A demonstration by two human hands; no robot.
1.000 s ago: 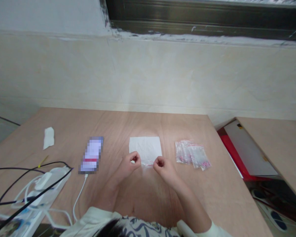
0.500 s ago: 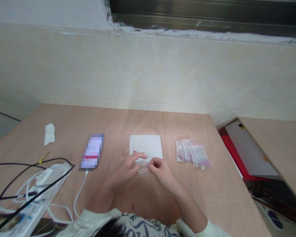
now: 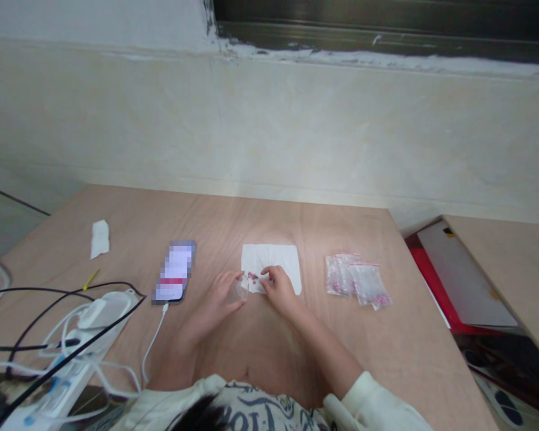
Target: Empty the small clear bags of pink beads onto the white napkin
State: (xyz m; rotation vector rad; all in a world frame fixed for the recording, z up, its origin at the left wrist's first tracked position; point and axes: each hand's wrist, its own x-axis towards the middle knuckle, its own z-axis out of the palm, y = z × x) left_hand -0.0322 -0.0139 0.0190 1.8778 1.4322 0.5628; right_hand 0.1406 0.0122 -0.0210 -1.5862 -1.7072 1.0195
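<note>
Partly visible: bag (image 3: 239, 291) in left hand (image 3: 221, 294)

Only partial text that I can see: big dark letters (image 3: 249, 422) on the front of the shirt (image 3: 276, 401), cut by the bottom edge. I get an "O"; can't make out the full word. Phone screen (image 3: 175, 272) is pixelated, so unreadable to me.

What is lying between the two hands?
In the head view, small red pieces lie on the white sheet between the left hand and right hand; a clear bag is at the left one.
</note>
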